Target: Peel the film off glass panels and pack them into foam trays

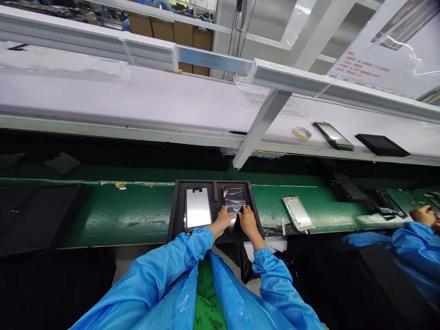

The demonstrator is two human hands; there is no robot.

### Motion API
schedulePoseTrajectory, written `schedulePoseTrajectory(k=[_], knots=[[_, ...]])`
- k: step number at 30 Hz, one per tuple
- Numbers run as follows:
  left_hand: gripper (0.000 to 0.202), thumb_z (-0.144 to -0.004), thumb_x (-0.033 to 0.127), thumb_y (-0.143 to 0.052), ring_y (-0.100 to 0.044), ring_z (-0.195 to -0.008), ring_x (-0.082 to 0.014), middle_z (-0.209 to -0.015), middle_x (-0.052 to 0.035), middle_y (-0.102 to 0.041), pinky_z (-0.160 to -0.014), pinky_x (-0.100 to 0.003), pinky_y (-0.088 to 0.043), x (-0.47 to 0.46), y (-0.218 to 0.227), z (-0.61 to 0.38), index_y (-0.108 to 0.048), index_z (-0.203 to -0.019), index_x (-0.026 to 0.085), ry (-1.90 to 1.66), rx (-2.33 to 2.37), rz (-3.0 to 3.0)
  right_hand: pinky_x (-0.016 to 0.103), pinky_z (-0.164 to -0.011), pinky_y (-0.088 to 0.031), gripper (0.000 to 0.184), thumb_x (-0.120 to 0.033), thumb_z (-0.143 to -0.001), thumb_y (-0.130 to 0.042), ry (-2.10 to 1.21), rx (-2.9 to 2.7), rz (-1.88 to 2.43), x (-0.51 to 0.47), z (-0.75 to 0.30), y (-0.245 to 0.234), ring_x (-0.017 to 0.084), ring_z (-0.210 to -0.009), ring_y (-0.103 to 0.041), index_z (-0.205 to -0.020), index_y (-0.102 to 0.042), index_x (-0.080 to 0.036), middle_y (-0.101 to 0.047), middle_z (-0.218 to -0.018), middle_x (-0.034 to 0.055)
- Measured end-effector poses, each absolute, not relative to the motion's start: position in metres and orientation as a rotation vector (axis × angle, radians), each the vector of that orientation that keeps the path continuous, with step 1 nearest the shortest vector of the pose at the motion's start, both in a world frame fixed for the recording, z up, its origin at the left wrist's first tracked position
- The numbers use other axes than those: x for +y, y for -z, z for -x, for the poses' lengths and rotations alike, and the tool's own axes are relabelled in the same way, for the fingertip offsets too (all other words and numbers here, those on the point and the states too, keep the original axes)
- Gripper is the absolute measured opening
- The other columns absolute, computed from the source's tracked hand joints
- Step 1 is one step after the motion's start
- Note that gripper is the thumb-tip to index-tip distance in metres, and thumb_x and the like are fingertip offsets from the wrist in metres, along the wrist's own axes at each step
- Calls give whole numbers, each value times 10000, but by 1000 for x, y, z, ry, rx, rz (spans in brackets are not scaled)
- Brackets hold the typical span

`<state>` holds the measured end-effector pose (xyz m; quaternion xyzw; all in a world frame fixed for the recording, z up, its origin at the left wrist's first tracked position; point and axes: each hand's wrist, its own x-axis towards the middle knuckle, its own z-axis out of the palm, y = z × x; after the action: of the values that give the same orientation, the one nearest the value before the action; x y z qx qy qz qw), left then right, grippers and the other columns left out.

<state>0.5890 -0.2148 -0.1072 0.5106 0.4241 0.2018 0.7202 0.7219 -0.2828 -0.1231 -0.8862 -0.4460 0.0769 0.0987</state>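
Note:
My left hand (220, 219) and my right hand (248, 221) reach from blue sleeves onto the lower edge of a clear-film-wrapped display panel (234, 200), their fingers close together on it. The panel lies in the right recess of a black foam tray (175, 206) on the green bench. In the left recess lies a second panel (198, 207) with a pale, shiny face and no hand on it. My hands hide the bottom of the wrapped panel.
A foil-covered panel (297, 213) lies on the green bench (117, 215) to the right. A white shelf (137, 101) above holds a tape roll (302, 133), a panel stack (333, 135) and a black panel (381, 145). A co-worker's hand (423, 215) shows at far right.

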Motion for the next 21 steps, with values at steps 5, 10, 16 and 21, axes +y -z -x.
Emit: schedulePoseTrajectory(k=[5, 10, 16, 21], knots=[[652, -709, 113, -670, -358, -1499, -371, -1572, -204, -481, -1244, -483, -246, -212, 92, -585, -601, -1357, 112, -418, 942, -1218, 427, -1119, -409, 504, -246, -946, -468, -159, -1407, 2582, -287, -727, 123, 334, -1361, -528, -1388, -545, -16, -509, -1462, 301], [514, -687, 123, -695, -640, -1230, -297, -1466, -129, -605, -1103, -440, -476, -205, 75, -519, -725, -1196, 192, -574, 859, -1284, 610, -1078, -416, 566, -445, -932, -415, 75, -1472, 2327, -280, -725, 127, 453, -1394, -457, -1303, -612, -65, -481, -1464, 313], [320, -804, 216, -601, -688, -1097, -253, -1323, -138, -664, -940, -407, -561, -204, 100, -339, -741, -1092, 214, -858, 949, -1304, 607, -1110, -424, 650, -572, -969, -367, -65, -1827, 1942, -221, -616, 65, 427, -1421, -441, -1397, -565, -125, -414, -1564, 246], [279, -798, 414, -679, -713, -972, -290, -994, -110, -761, -954, -468, -538, -193, 145, -209, -738, -984, 215, -995, 1225, -1015, 555, -1151, -412, 531, -483, -985, -464, -349, -2197, 1555, -103, -459, 12, 348, -1435, -451, -1451, -540, -239, -411, -1602, 139]])
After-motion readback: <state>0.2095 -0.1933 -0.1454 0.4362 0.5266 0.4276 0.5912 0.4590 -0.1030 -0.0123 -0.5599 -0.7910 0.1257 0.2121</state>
